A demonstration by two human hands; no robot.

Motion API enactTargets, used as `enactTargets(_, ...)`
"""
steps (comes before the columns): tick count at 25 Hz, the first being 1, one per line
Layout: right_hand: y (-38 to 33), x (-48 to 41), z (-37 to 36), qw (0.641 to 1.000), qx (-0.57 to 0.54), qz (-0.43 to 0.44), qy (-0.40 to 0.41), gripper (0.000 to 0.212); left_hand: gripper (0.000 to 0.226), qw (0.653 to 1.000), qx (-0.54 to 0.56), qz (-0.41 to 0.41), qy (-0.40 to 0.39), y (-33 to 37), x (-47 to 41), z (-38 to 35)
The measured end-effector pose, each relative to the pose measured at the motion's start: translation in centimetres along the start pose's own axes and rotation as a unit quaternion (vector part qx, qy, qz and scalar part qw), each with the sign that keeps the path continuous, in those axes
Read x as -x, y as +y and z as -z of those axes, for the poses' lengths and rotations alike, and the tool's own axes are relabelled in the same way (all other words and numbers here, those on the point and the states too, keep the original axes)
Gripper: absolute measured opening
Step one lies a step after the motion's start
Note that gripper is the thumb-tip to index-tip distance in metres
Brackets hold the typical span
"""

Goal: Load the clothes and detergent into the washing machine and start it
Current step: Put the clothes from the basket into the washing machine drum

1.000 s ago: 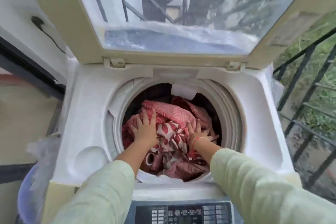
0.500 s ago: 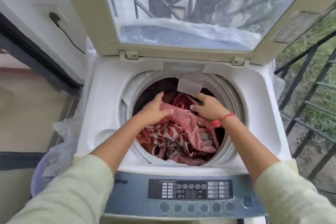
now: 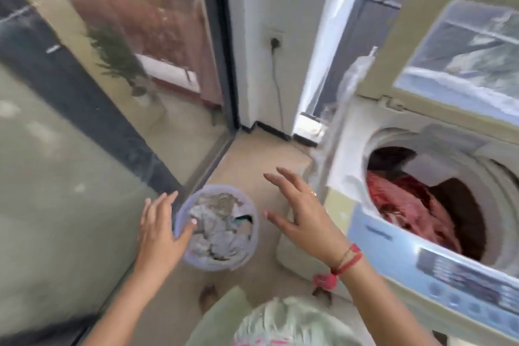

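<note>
While outspread, two hands [image 3: 158, 229] [image 3: 306, 216], one basket [image 3: 216, 264]

beige floor [image 3: 252, 154] carries a lilac basket [image 3: 216, 265] of clothes [image 3: 216, 222], with the washer [image 3: 393, 236] standing to its right.

basket [image 3: 217, 265]: pale lilac | clothes in basket [image 3: 216, 222]: grey, off-white | clothes in drum [image 3: 404, 205]: red, pale print | control panel [image 3: 393, 241]: pale blue | lid frame [image 3: 404, 45]: cream | wrist thread [image 3: 349, 260]: red | floor [image 3: 252, 154]: beige
</note>
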State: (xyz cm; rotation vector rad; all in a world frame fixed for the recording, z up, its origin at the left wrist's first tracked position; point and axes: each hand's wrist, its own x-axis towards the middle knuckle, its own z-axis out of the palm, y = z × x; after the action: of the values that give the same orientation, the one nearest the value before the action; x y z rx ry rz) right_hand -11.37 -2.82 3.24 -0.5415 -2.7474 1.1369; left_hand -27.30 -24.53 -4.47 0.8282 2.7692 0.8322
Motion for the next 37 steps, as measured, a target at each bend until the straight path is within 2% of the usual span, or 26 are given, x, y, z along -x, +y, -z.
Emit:
enactTargets(3, -2.8, -3.6, -8.4, 0.997, 0.005, -0.017, -0.078, 0.054, 0.075, 0.995, -0.027, 0.09, -0.038, -10.0, 1.3, 1.0)
enactTargets(7, -1.2, -8.1, -17.0, 0.983, 0.022, -0.096, -0.158, 0.048, 0.065, 0.977, -0.055, 0.138, -0.152, -17.1, 0.6, -1.5)
enactTargets(10, 3.0, -10.5, -22.3, 0.967, 0.037, -0.168, -0.185, 0.045, 0.055, 0.959, -0.077, 0.134, -0.235, -19.8, -0.8, -5.3)
enactTargets(14, 11.2, -12.5, -32.5, 0.935, 0.093, -0.237, -0.245, 0.051, 0.055, 0.944, -0.125, 0.105, -0.287, -24.8, -3.6, -14.2)
enactTargets(16, 16.0, -13.0, -38.4, 0.917, 0.124, -0.248, -0.285, 0.062, 0.057, 0.93, -0.16, 0.075, -0.323, -28.0, -4.7, -20.0)
enactTargets(19, 22.9, -12.6, -45.8, 0.876, 0.231, -0.233, -0.354, 0.087, 0.061, 0.907, -0.196, 0.016, -0.373, -31.3, -4.9, -27.9)
enactTargets(21, 25.9, -12.5, -48.7, 0.859, 0.28, -0.224, -0.366, 0.081, 0.066, 0.9, -0.206, -0.008, -0.384, -32.9, -4.3, -31.7)
enactTargets(24, 27.6, -13.1, -49.4, 0.892, 0.255, -0.192, -0.32, 0.042, 0.074, 0.924, -0.179, 0.005, -0.338, -34.1, -3.2, -33.2)
enactTargets(26, 27.6, -13.2, -47.7, 0.926, 0.199, -0.172, -0.27, 0.027, 0.076, 0.935, -0.156, 0.025, -0.319, -34.2, -3.1, -31.9)
enactTargets(30, 25.8, -11.9, -42.3, 0.968, 0.016, -0.2, -0.152, 0.006, 0.095, 0.917, -0.137, 0.119, -0.354, -33.7, -3.8, -28.5)
enactTargets(33, 23.9, -10.2, -38.3, 0.969, -0.072, -0.228, -0.056, 0.013, 0.11, 0.896, -0.104, 0.156, -0.403, -32.6, -4.0, -27.6)
enactTargets(35, 22.1, -9.9, -36.1, 0.965, -0.127, -0.231, 0.0, 0.019, 0.113, 0.9, -0.041, 0.154, -0.406, -32.1, -3.6, -27.5)
enactTargets(37, 19.6, -10.2, -33.9, 0.965, -0.163, -0.205, 0.01, 0.03, 0.09, 0.919, 0.049, 0.118, -0.373, -30.7, -3.0, -26.9)
